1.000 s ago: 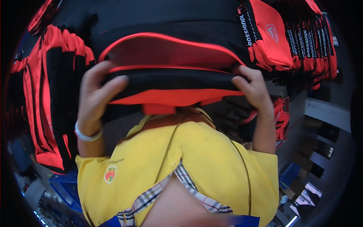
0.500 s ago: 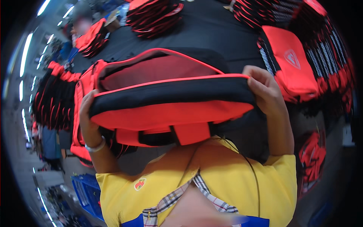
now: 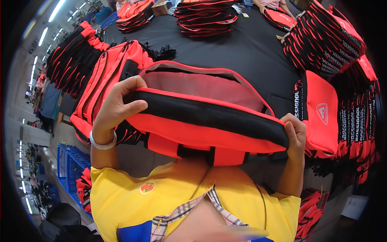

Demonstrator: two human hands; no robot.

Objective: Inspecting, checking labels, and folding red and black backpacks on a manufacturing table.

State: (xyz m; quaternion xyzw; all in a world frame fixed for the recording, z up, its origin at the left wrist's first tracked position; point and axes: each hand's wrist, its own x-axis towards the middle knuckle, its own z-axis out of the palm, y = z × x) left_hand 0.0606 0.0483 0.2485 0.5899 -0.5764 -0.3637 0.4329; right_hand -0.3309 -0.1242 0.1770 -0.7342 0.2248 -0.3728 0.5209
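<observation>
A bright red and black bag [image 3: 209, 133] is stretched between my hands in front of my chest, its wide mouth gaping and a pale lining [image 3: 201, 86] showing inside. My left hand [image 3: 117, 103] grips the left end of the black rim, thumb on the near side and fingers over the edge. At the lower right corner, my right hand [image 3: 296, 135] pinches the rim, with part of the fingers hidden behind the cloth. Red and black straps [image 3: 229, 156] hang from the near side. The bag slants down to the right.
Beneath lies a black table [image 3: 242, 48]. Matching bags [image 3: 107, 80] are piled at left, with other stacks at the back [image 3: 205, 18] and right [image 3: 322, 113]. A blue crate [image 3: 70, 161] stands at lower left. Another person's hands [image 3: 278, 8] touch a bag at the far side.
My left hand has shifted inward and taken the rim with its thumb in front. The bag's right end has dropped with my right hand, so it now slants. The view has shifted too.
</observation>
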